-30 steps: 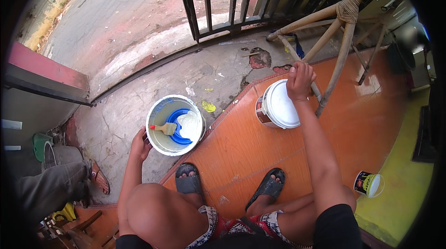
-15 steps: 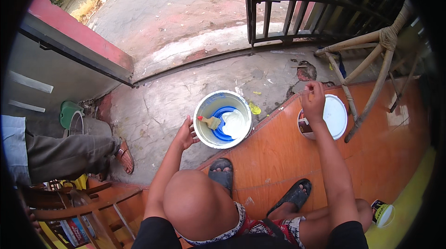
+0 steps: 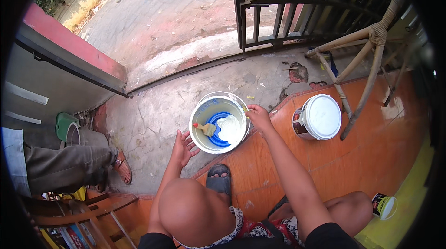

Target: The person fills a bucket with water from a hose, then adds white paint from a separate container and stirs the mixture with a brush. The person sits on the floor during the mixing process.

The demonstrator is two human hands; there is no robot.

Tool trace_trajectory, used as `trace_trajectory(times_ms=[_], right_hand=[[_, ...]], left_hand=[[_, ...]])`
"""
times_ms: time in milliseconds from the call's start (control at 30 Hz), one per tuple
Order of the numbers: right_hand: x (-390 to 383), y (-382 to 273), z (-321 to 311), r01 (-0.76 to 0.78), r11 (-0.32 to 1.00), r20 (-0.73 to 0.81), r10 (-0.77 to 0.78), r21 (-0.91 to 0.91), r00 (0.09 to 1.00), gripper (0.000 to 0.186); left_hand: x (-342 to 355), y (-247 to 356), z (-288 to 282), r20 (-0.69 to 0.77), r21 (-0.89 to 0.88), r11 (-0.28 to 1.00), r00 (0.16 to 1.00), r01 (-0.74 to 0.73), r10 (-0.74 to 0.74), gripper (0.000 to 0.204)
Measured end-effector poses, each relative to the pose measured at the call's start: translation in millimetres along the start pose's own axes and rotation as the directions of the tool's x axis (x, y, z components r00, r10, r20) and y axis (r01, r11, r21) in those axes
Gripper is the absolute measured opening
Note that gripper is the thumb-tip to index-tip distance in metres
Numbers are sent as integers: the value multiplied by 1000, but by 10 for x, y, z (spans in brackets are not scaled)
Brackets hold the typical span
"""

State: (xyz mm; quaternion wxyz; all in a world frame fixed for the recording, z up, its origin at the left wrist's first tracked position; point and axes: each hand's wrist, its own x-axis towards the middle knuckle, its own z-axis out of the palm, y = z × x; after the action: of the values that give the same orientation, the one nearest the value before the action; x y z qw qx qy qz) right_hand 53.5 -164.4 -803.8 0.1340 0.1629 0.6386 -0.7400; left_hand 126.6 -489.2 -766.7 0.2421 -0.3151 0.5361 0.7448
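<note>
A pale bucket (image 3: pixel 199 146) stands between my hands, at the border of the concrete and the orange tiles. Inside, white paint (image 3: pixel 231 129) lies over a blue bottom, and a paintbrush (image 3: pixel 208 129) with a red-tipped handle rests at the left. The thin bucket handle (image 3: pixel 222 93) arcs above the far rim. My right hand (image 3: pixel 258 117) pinches this handle at the bucket's right side. Fingers apart, my left hand (image 3: pixel 185 148) is against or very near the bucket's lower left wall; contact is hard to tell.
A lidded white tub (image 3: pixel 322 116) stands right on the tiles, beside a bamboo-legged stand (image 3: pixel 361 75). A black metal gate (image 3: pixel 288 7) is at the back. Another person's leg (image 3: pixel 69 163), a grey bucket (image 3: pixel 90 138) and wooden furniture (image 3: pixel 88 219) are left. A small tub (image 3: pixel 383 206) lies lower right.
My right hand has moved left from above the lidded tub to the bucket and taken its handle, now raised past the far rim. My left hand stays by the bucket, its fingers lower.
</note>
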Motion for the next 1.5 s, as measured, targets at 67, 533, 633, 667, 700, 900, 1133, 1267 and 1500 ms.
trace_trajectory(times_ms=[67,533,633,667,700,900,1133,1267,1500], right_hand=[[-110,-285,54,88,996,167,-81,-33,983,28],[-967,-2265,309,63,983,681,71,-170,729,29],[-1402,-2953,331,43,979,637,97,-200,765,28],[-1517,-3206,338,14,963,619,161,-268,769,28],[-1678,-3443,320,112,973,636,42,-199,771,32],[-2507,-4516,263,-87,977,622,191,-194,759,34],[-3803,-5376,-108,160,947,440,-22,-279,898,24],[-4592,-5679,-228,286,900,169,-242,-328,955,24],[-5873,-6024,-1040,354,925,-26,-361,-139,932,38]], left_hand=[[34,23,4,6,5,1000,1000,6,-7,80],[-766,1260,675,96,102,989,989,104,-114,61],[-1281,1726,914,129,186,976,982,113,-138,58],[-1467,1884,993,145,203,973,979,111,-142,58],[-1655,2034,1075,165,225,969,976,105,-144,58],[-2654,2645,1487,287,366,930,945,45,-159,61],[-3792,2988,2104,363,685,555,882,-471,299,44],[-4624,3032,3104,449,445,894,850,53,-275,53],[-5678,2943,4961,773,607,507,602,-612,-199,43]])
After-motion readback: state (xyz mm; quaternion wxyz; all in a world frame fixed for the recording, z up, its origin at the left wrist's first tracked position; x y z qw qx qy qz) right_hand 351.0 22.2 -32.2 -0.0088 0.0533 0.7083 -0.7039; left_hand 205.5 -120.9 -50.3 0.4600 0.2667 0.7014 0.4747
